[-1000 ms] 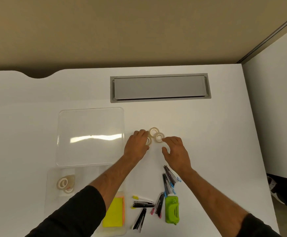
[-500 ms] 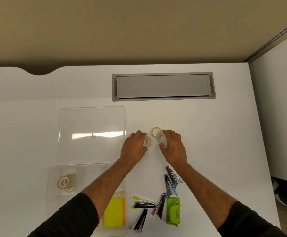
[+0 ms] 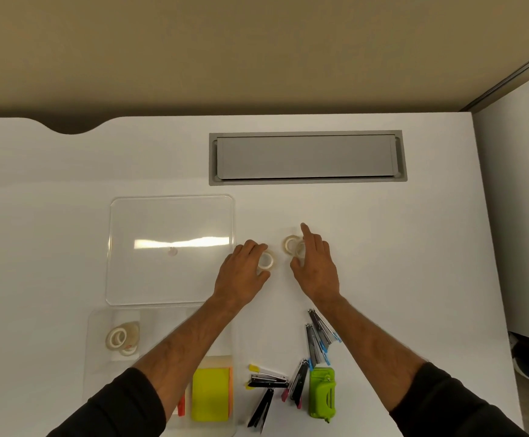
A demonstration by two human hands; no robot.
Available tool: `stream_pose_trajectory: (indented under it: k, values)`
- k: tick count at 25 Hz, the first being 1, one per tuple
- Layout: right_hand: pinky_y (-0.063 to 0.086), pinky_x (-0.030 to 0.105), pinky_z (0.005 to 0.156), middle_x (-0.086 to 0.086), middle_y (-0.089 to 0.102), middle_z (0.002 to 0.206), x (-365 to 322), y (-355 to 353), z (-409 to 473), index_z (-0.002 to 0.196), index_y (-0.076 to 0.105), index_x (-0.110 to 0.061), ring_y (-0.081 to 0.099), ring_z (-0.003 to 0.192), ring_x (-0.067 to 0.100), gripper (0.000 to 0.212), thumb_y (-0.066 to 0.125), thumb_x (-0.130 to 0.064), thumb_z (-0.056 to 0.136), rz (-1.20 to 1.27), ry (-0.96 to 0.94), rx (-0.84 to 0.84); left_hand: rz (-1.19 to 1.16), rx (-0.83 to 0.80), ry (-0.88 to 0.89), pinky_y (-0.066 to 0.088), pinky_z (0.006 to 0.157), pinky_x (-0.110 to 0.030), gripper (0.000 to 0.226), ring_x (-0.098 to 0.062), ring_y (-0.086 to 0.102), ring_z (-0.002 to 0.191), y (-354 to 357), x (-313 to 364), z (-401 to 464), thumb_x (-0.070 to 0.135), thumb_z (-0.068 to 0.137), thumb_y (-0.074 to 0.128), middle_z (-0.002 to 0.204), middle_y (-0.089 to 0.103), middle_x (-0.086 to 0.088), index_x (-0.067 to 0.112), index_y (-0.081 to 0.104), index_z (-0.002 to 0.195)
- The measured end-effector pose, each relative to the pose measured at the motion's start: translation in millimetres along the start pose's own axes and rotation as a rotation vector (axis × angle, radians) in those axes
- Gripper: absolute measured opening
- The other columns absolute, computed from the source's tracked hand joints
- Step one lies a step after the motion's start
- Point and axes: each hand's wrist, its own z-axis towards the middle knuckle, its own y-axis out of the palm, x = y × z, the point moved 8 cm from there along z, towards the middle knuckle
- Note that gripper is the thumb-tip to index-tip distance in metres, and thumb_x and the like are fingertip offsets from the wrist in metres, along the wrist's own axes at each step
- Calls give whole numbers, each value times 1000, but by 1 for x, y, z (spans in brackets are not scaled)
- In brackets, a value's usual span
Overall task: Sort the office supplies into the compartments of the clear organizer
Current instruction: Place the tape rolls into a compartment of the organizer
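Observation:
My left hand (image 3: 243, 275) grips a clear tape roll (image 3: 267, 261) between thumb and fingers on the white desk. My right hand (image 3: 315, 267) closes on a second tape roll (image 3: 300, 251), its index finger stretched out; a third roll (image 3: 290, 244) lies touching that one on its left. The clear organizer (image 3: 99, 342) sits at the near left, partly under my left forearm. It holds tape rolls (image 3: 121, 337) in a back-left compartment and yellow sticky notes (image 3: 210, 394) in a front one.
The organizer's clear lid (image 3: 170, 247) lies flat behind it. Several small staplers (image 3: 318, 334) and a green stapler (image 3: 321, 392) lie near the front edge, right of the organizer. A grey cable hatch (image 3: 307, 157) is set in the desk's back. The desk ends at the right.
Both hands closed onto the tape rolls. My left hand drew its roll a little left, away from the other two; my right hand settled over the right pair.

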Motion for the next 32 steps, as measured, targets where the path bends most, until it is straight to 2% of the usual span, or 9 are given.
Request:
stream_pose_trajectory:
  k: [4,10,16,21,27,32]
  values:
    - [51,36,85,2,51,127,-7,4,13,151,20,-23,45,112,21,84,68,-13,83,-33,-8,-20,-28,18,11,48,84,-31,54,-19,55,106,-2,0,4,29,83,74,123,57,1,17,55,131]
    - [51,36,81,5,55,126,-16,18,16,153,19,-19,47,106,23,84,67,-10,85,-181,-63,-61,-46,21,6,48,88,-31,54,-20,56,107,-4,-7,2,30,83,75,125,57,-1,16,55,131]
    - [52,37,83,1,56,122,-33,-2,-4,152,18,-24,48,109,21,86,70,-16,84,-41,-70,-39,-30,64,18,47,86,-30,54,-19,55,107,-22,-5,-15,32,82,75,123,57,3,18,55,129]
    - [48,30,79,-3,54,115,-60,-14,-51,151,19,-30,47,106,15,85,70,-22,84,71,-125,-20,-55,104,8,49,84,-31,55,-18,55,105,-39,-5,-60,38,79,76,121,57,4,20,54,127]
    - [47,31,76,-7,53,113,-96,-7,-114,150,21,-33,46,103,13,80,67,-24,85,117,-222,6,-73,169,16,48,78,-31,52,-17,55,100,-55,-27,-126,42,77,74,114,56,7,25,52,120]
    - [47,28,74,-6,55,115,-128,18,-154,150,23,-31,48,103,13,80,69,-27,85,111,-265,14,-136,234,-46,49,87,-32,59,-12,53,112,-65,-67,-185,46,81,66,128,52,12,34,39,132]
